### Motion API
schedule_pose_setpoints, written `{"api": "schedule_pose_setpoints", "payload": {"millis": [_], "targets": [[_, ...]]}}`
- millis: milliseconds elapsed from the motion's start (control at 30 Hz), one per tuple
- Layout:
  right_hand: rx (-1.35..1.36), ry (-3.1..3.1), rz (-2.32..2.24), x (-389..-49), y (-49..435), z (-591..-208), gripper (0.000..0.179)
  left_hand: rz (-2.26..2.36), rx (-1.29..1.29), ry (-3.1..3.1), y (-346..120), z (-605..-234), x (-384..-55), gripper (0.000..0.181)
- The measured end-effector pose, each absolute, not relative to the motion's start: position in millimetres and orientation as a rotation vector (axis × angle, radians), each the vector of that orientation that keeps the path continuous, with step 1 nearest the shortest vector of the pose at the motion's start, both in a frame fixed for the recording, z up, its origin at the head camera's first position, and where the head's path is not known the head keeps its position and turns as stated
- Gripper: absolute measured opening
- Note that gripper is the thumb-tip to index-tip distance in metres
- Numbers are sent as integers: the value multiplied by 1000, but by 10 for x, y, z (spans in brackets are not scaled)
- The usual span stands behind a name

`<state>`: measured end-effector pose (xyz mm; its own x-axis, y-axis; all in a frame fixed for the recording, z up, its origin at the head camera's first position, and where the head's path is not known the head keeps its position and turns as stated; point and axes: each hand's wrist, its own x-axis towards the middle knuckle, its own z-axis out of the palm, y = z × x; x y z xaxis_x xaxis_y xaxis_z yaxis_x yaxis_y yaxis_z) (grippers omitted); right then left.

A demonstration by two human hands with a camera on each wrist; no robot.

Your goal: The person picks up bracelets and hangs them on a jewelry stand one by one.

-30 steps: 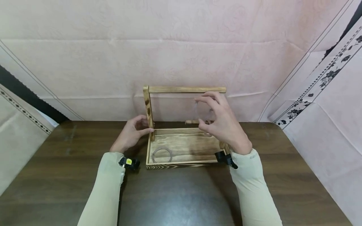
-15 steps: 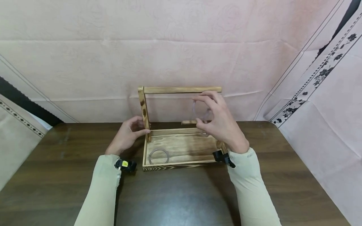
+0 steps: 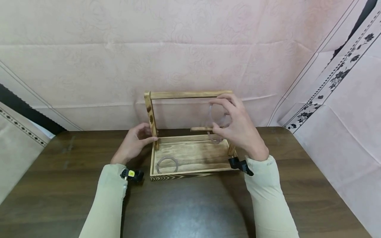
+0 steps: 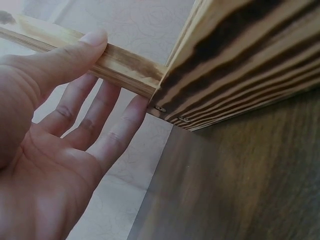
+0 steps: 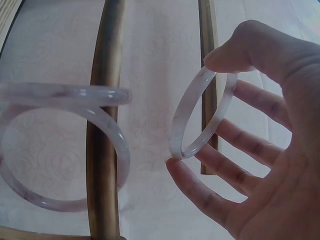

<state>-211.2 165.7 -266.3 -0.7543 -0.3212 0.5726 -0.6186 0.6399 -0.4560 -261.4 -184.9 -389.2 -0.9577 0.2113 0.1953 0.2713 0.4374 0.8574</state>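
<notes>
A wooden stand has an upright left post [image 3: 150, 115], a top bar [image 3: 190, 95], a shorter lower rod [image 3: 200, 129] and a shallow tray base [image 3: 190, 172]. My left hand [image 3: 134, 142] grips the left post, with its thumb [image 4: 87, 50] on one face and fingers behind. Between thumb and fingertips, my right hand [image 3: 238, 129] pinches a translucent pale lilac bangle [image 5: 187, 117]. A rod shows through this bangle's opening; whether it passes through, I cannot tell. Two similar bangles [image 5: 122, 142] appear at another rod in the right wrist view. Another bangle [image 3: 167, 158] lies in the tray's left part.
The stand sits near the back edge of a dark wooden table [image 3: 184, 208]. Behind it hangs a pale pink patterned cloth [image 3: 166, 66]. The stand's right post [image 3: 231, 150] is partly hidden by my right hand and wrist.
In the last half second my right hand has moved slightly right with the bangle, uncovering more of the lower rod. My left hand stays on the post.
</notes>
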Motion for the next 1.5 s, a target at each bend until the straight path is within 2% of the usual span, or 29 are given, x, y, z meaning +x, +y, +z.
{"api": "schedule_pose_setpoints", "payload": {"millis": [1500], "targets": [[620,-2392,977,-2138,1858,-2612,65,-1569,-421,-2618,-1852,-3902,-2614,31]]}}
